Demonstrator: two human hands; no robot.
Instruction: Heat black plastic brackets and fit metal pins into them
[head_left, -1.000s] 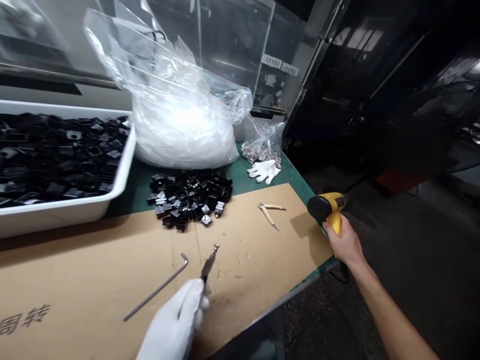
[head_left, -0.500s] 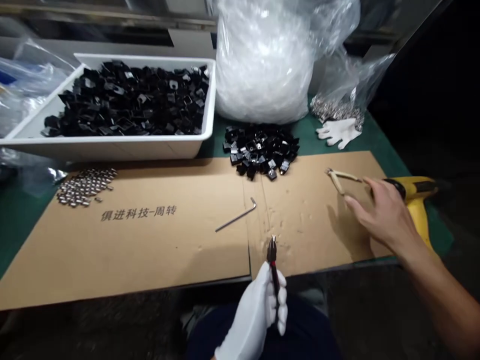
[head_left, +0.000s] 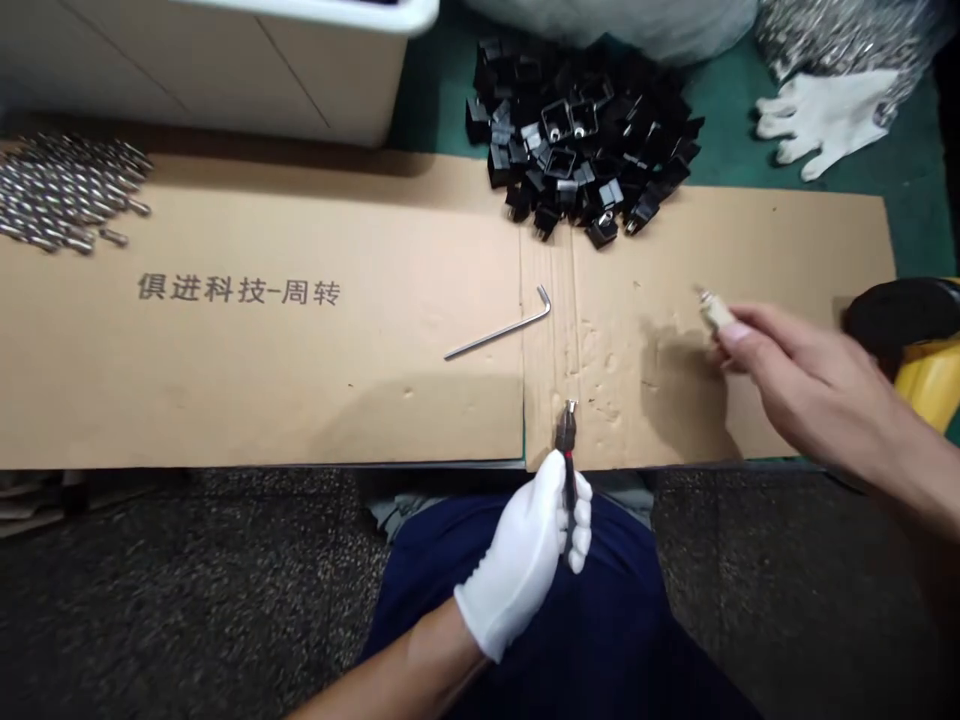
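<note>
My left hand (head_left: 529, 550), in a white glove, is closed around dark pliers (head_left: 566, 432) with a bit of red at the joint. A small shiny metal piece (head_left: 571, 406) sits at the tip of their jaws. Over the cardboard's right part, my bare right hand (head_left: 795, 370) grips small pliers with cream handles (head_left: 716, 312), their tip pointing up and left. Most of those handles is hidden by my fingers. Between the two hands and further left, a hex key (head_left: 499, 332) lies on the cardboard (head_left: 300, 390).
Black plastic housings (head_left: 585, 140) are heaped at the cardboard's far edge. Small metal cylinders (head_left: 67, 190) lie at far left, below a white tub (head_left: 300, 70). A loose white glove (head_left: 829, 115) and bagged metal parts (head_left: 847, 35) are at back right. A yellow-black tool (head_left: 926, 385) stands at right.
My right hand has picked up the cream-handled pliers, which lay spread under its fingertips, and squeezed them together. The view has tilted down; my left hand still holds its pliers.
</note>
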